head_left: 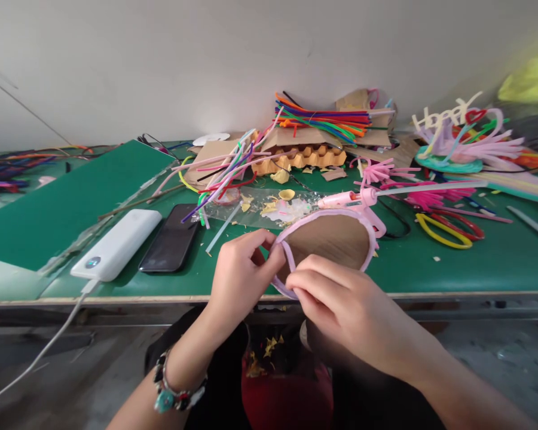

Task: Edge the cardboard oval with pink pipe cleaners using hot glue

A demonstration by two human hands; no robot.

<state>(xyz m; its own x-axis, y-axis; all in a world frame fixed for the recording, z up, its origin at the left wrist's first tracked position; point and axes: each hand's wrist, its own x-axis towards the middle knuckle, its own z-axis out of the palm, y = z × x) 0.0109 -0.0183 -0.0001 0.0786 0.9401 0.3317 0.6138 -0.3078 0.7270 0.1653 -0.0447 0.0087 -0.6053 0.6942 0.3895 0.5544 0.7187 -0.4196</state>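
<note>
A brown cardboard disc (334, 239) with a pale pink fuzzy stem (371, 230) around its rim is held between my hands near the table's front edge. My left hand (246, 278) pinches the stem at the disc's left side. My right hand (341, 298) is closed at the lower end of a short strip of the same stem that crosses the disc's left part. Just behind the disc lies a pink glue gun (367, 197) with a clear glue stick in it.
A white power bank (119, 245) with a cable and a black phone (171, 239) lie at the left. Behind are an egg carton (305, 159), bundled colourful stems (323, 122) and scraps. A "Happy" decoration (448, 158) stands at the right.
</note>
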